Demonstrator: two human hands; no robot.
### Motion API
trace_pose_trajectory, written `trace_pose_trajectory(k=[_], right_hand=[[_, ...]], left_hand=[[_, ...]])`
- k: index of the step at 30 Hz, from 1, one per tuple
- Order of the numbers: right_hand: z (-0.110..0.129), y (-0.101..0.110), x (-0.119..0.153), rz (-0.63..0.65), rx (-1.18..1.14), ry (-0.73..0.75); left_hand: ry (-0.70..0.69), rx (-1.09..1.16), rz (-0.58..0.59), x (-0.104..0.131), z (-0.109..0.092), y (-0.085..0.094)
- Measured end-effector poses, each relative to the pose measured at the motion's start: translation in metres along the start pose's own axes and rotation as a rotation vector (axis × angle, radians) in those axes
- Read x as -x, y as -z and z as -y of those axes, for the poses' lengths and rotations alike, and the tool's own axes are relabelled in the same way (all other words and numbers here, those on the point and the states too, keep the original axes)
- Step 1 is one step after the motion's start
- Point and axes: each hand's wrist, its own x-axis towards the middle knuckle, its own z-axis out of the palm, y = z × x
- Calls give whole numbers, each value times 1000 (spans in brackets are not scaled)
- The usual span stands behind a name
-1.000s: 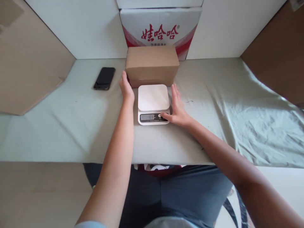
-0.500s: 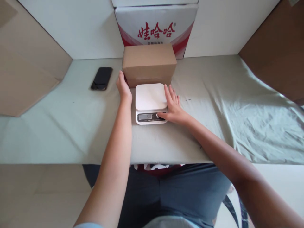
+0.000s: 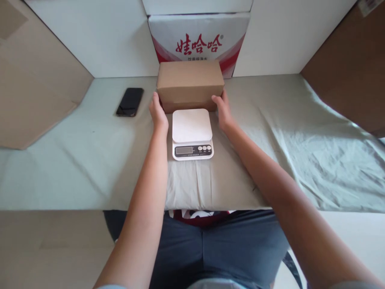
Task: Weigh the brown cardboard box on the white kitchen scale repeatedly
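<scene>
The left hand is open along the left end of the small brown box, and the right hand cups the other end, thumb on the front face, seemingly so the load is shared evenly. The box sits on the cloth-covered surface, just behind the white scale. The scale lies between the forearms, its buttons toward the person, probably for easy reading. The phone lies off to the left, likely out of the way.
</scene>
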Motion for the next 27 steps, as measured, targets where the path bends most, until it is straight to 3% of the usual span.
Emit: trace_pose_trajectory(k=[4,13,27], right_hand=[[2,-8,7,13,72,23],[-1,-7,6,26,72,29],[9,-6,12,12,102,1]], left_hand=[[81,9,-100,2,-5,-5],[42,-27,-28,1,-2,-1],[89,-36,-66,16,-19,-12]])
